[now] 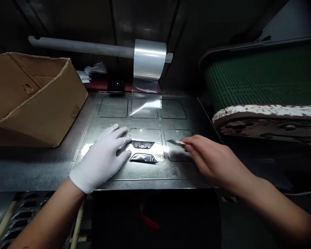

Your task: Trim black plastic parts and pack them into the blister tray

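Note:
My left hand (105, 157), in a white glove, lies with its fingers spread on the clear sheet (106, 173) over the metal bench. Its thumb and index finger reach the left ends of two small black trapezoid parts. The upper part (143, 144) shows a ribbed, detailed face, and the lower part (143, 158) is glossy. Clear film (159, 148) from the roll lies around them. Bare and closed, my right hand (204, 152) pinches a small blade (175, 141), its tip pointing left, a short way right of the parts.
A cardboard box (49, 107) stands at left. The film roll (150, 58) hangs on a white rod (85, 46) at the back. A green conveyor belt (261, 79) borders the right side. A black phone-like object (115, 85) lies behind the sheet near crumpled white paper (95, 68).

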`<action>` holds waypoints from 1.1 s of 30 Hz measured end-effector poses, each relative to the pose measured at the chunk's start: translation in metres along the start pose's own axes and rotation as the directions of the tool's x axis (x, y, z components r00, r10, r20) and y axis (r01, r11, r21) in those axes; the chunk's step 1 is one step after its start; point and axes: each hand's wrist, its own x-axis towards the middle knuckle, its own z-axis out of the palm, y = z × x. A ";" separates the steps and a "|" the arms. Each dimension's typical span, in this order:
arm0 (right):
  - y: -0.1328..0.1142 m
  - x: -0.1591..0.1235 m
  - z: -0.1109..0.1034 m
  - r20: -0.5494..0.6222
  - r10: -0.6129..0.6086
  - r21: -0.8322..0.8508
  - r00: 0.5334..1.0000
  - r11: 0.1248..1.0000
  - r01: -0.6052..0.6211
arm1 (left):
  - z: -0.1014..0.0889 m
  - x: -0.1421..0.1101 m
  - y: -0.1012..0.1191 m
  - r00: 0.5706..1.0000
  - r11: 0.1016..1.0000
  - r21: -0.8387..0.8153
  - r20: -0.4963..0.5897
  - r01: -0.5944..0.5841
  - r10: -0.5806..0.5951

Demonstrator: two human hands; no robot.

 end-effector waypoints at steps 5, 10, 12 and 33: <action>-0.056 0.069 0.001 0.274 -0.209 -0.112 0.939 0.962 0.247 | 0.001 -0.001 0.000 1.000 1.000 -0.019 -0.002 -0.008 0.008; -0.072 0.094 0.013 0.393 -0.228 -0.151 0.891 0.940 0.307 | 0.001 0.002 0.000 1.000 0.999 -0.039 0.026 0.006 -0.005; -0.066 0.090 0.013 0.410 -0.214 -0.156 0.887 0.941 0.299 | 0.001 0.002 0.000 1.000 1.000 -0.027 0.027 0.008 -0.007; 0.059 -0.053 0.026 -0.264 0.160 -0.093 0.951 0.977 -0.190 | 0.004 0.005 0.061 0.968 0.950 0.190 0.095 -0.248 0.234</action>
